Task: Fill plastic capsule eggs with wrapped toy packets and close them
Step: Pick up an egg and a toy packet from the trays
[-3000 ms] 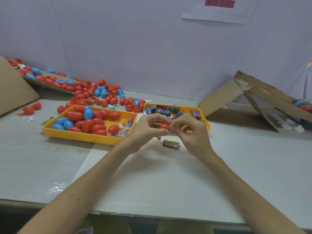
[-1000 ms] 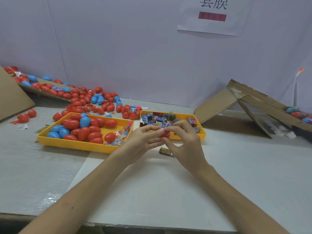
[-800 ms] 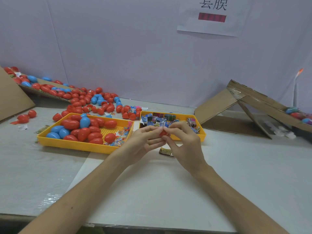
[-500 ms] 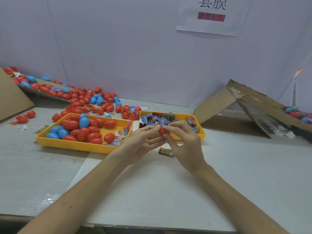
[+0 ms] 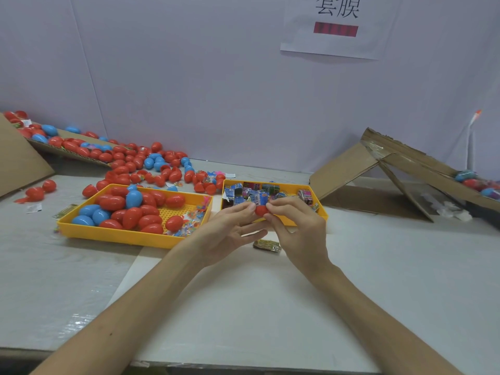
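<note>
Red plastic capsule egg (image 5: pixel 261 210) is held above the white table (image 5: pixel 378 266), just in front of the small yellow tray (image 5: pixel 322 215) of wrapped toy packets at 12 o'clock. The left hand (image 5: pixel 230 231) pinches the egg from 9 o'clock and the right hand (image 5: pixel 300 228) from 3 o'clock, fingertips clamped on it. A single foil-wrapped packet (image 5: pixel 267 245) lies on the table at 6 o'clock, under the hands. At 9 o'clock sits a larger yellow tray (image 5: pixel 116 236) of red and blue eggs. Loose eggs (image 5: pixel 140 163) spread at 10 o'clock. Folded brown cardboard (image 5: pixel 378 185) stands at 3 o'clock.
</note>
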`<action>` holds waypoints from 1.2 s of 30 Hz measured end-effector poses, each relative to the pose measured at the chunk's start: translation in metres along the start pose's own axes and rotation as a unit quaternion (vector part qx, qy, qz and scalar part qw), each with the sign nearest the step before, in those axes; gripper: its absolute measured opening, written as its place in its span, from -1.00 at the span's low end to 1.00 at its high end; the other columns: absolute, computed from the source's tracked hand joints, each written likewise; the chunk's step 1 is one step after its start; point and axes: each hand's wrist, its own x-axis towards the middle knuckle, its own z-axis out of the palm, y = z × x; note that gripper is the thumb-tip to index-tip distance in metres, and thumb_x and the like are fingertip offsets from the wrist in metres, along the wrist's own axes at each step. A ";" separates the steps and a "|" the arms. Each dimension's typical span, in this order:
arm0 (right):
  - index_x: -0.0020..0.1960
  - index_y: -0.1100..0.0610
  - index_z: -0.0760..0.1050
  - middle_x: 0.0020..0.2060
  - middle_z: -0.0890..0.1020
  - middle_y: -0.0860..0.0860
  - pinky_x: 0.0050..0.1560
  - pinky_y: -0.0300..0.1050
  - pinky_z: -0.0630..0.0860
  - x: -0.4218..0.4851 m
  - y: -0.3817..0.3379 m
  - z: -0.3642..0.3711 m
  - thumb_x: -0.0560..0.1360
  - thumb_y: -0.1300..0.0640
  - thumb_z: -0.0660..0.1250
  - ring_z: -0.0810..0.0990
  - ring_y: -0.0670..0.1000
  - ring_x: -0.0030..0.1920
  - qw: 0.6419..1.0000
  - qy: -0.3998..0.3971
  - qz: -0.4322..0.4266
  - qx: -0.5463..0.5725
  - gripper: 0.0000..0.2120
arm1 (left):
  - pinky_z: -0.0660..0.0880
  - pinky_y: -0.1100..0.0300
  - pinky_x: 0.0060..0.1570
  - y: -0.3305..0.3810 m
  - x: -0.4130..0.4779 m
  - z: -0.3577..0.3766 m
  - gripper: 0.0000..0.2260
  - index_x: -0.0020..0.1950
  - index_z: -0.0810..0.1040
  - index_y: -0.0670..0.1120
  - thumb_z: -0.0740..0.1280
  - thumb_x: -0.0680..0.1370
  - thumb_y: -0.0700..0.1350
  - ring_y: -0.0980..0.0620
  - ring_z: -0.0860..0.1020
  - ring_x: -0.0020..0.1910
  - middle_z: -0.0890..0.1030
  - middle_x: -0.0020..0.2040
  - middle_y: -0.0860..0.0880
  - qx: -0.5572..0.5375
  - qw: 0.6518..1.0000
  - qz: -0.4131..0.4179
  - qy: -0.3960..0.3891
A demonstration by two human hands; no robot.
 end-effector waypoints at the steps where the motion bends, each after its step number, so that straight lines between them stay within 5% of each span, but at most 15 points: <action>1: 0.00 0.26 0.68 -0.06 0.68 0.08 0.13 -0.35 0.50 0.000 0.000 0.000 0.45 0.33 0.51 0.63 -0.07 0.00 1.000 0.001 -0.001 0.000 -0.87 | 0.59 0.12 0.15 0.000 0.000 0.000 -0.79 0.18 0.66 -0.09 0.37 0.61 -0.05 -0.07 0.63 0.23 0.66 0.20 -0.09 0.001 1.000 0.000 -0.002; 11: 0.16 0.25 0.65 0.03 0.66 0.06 0.17 -0.37 0.46 0.000 -0.005 0.001 0.49 0.28 0.49 0.61 -0.08 0.07 1.000 -0.010 0.024 0.009 -0.75 | 0.57 0.12 0.20 0.000 0.000 0.000 -0.73 0.30 0.61 -0.10 0.31 0.65 -0.05 -0.07 0.60 0.30 0.61 0.34 -0.13 0.003 1.000 0.015 -0.019; 17: 0.08 0.26 0.69 0.01 0.72 0.09 0.10 0.07 0.62 -0.001 -0.005 0.000 0.42 0.29 0.55 0.69 0.09 0.06 1.000 0.011 0.018 -0.015 -0.76 | 0.58 0.13 0.16 0.000 -0.001 0.002 -0.78 0.21 0.68 -0.06 0.31 0.66 -0.04 -0.04 0.63 0.23 0.66 0.19 -0.08 0.007 1.000 0.012 -0.016; 30: 0.03 0.29 0.70 -0.04 0.72 0.13 0.15 -0.25 0.56 -0.002 -0.004 -0.001 0.39 0.36 0.54 0.70 0.09 -0.01 1.000 0.026 0.005 0.006 -0.78 | 0.59 0.12 0.14 -0.002 0.001 0.001 -0.78 0.14 0.73 -0.04 0.32 0.63 -0.02 -0.05 0.64 0.22 0.69 0.15 -0.08 0.023 1.000 0.013 -0.014; 36: 0.17 0.21 0.66 0.05 0.70 0.02 0.12 0.04 0.59 -0.001 -0.004 0.001 0.46 0.24 0.52 0.67 0.02 0.08 1.000 0.006 0.024 -0.009 -0.72 | 0.58 0.12 0.15 -0.004 0.001 0.002 -0.75 0.25 0.63 -0.12 0.28 0.67 -0.04 -0.07 0.63 0.25 0.63 0.29 -0.15 0.028 0.999 0.025 -0.023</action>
